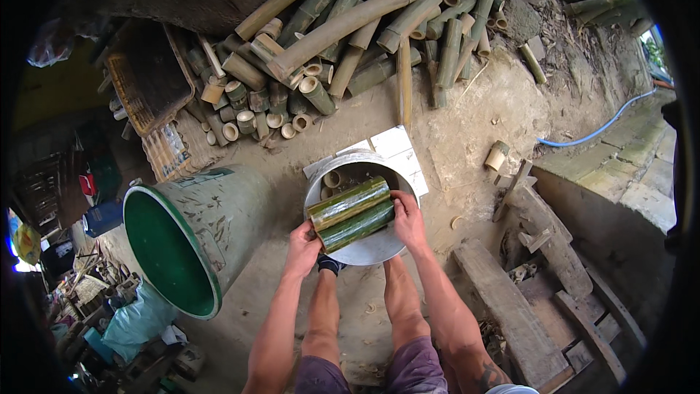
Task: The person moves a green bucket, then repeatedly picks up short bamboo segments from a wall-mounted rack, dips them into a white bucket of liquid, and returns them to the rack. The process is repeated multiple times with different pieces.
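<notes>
Over a round pale basin [368,255], I hold two glossy, wet-looking green bamboo tubes [351,213] side by side. My left hand [302,249] is closed on their left ends, and my right hand [408,217] grips the right ends. The lower tube is the darker green; the upper one catches the light. Behind them, cut bamboo pieces [332,179] show inside the basin, whose dark interior is partly hidden by the tubes. Most of my fingertips are out of sight behind the bamboo.
A large grey bin with a green inside [171,248] lies on its side at the left. Bamboo poles and cut lengths [343,36] are piled at the back. White tiles [394,142] lie behind the basin. Wooden planks [510,314] stand at the right, below a blue hose [598,130].
</notes>
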